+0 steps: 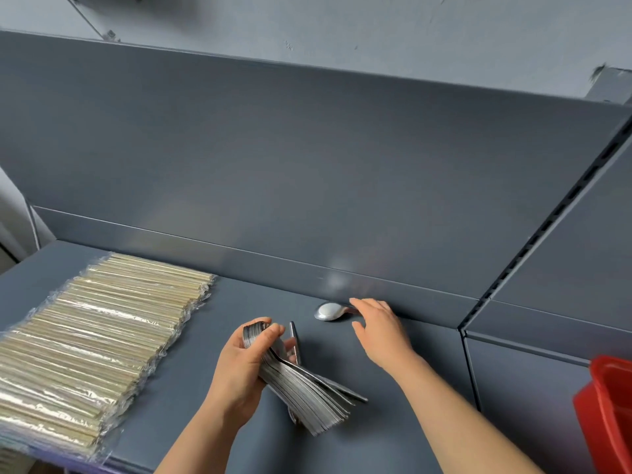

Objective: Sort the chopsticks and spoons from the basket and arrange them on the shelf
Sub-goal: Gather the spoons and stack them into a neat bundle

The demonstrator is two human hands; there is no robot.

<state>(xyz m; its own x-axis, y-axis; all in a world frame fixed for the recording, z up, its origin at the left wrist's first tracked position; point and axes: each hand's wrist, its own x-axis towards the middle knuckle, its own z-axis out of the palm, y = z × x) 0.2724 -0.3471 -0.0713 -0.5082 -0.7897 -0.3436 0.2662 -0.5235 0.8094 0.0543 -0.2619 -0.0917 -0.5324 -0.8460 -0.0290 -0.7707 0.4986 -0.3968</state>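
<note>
My left hand (pixel 244 364) grips a thick stack of metal spoons (pixel 301 388) just above the grey shelf (pixel 239 302), handles fanned toward the lower right. A single spoon (pixel 329 311) lies bowl-down at the back of the shelf, by the rear panel. My right hand (pixel 379 328) hovers over its handle with fingers spread and relaxed; whether they touch it cannot be told. Several clear-wrapped packs of wooden chopsticks (pixel 99 336) lie in a row on the left of the shelf.
A red basket (pixel 607 405) shows at the lower right edge, beside the shelf. The grey back panel (pixel 307 165) rises behind the shelf, with a slotted upright (pixel 547 227) on the right.
</note>
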